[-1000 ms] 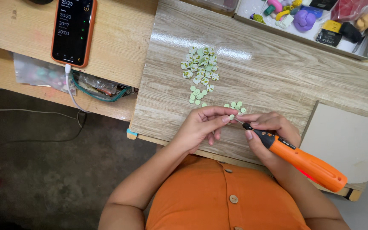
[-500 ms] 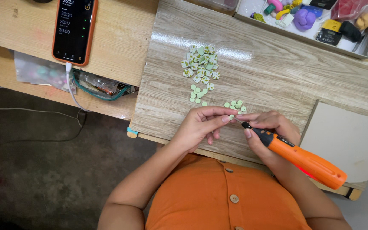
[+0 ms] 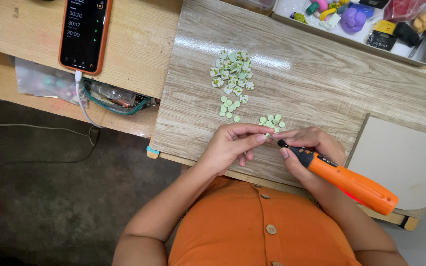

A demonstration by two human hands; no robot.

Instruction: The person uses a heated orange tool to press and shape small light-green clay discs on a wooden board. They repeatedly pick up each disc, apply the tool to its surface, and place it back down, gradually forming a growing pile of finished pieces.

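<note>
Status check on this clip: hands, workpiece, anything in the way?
Left hand pinches a small green bead. Right hand grips the orange drill, tip at the bead. Loose beads just beyond, not blocking.

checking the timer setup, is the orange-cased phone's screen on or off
On. The orange-cased phone lies face up on the light wooden desk, its dark screen showing lit white digits and small green dots; a white cable is plugged into its lower end.

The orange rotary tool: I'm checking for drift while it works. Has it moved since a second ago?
No. The orange rotary tool in the right hand keeps its tip just below the small cluster of green discs, as before.
</note>
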